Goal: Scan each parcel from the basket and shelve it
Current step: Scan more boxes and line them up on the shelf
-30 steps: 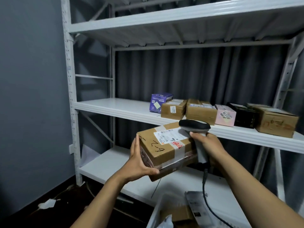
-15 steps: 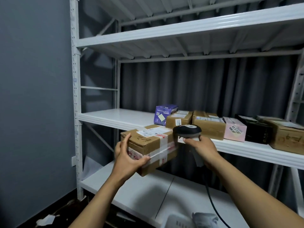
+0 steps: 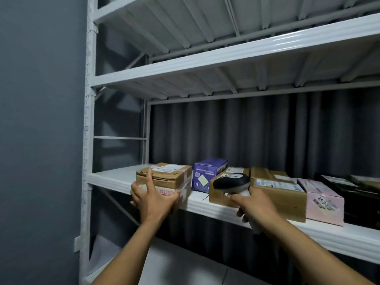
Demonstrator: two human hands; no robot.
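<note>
**Item 1: parcel** (image 3: 164, 177). Brown cardboard box w/ clear tape, white label on top, red-and-white sticker on near face. Loc: mid shelf (image 3: 115, 179), left end of the row, just beside purple box (image 3: 207, 173). Near btm corner pokes past the shelf's front lip. Whether the base sits fully flat: can't tell.

**Item 2: L hand** (image 3: 153, 199). On the parcel's near face. Forefinger straight up the face, thumb splayed right along the taped lower edge, other fingers curled round the left corner. Grips the box.

**Item 3: R hand** (image 3: 257, 206). Wrapped round the handle of the scanner (image 3: 231, 182), forefinger stretched fwd under the head. Scanner has a black head and pale handle. Head sits in front of the small brown box (image 3: 220, 197), right of the parcel, not touching it.

**Item 4: shelf stock, L to R after the parcel.**
- Purple box w/ white labels.
- Small brown box, partly hidden by scanner.
- Large brown box (image 3: 277, 194) w/ label.
- Pink box (image 3: 322, 199) w/ printed label.
- Black box (image 3: 359, 194) at right edge.

**Item 5: rack.** White metal, upright post (image 3: 88, 140) at left. Upper shelf (image 3: 205, 64) overhead, lower shelf (image 3: 185, 264) seen btw the forearms.

**Item 6: bkgd.** Dark grey curtain (image 3: 246, 130) behind rack, grey wall (image 3: 41, 120) at left.
</note>
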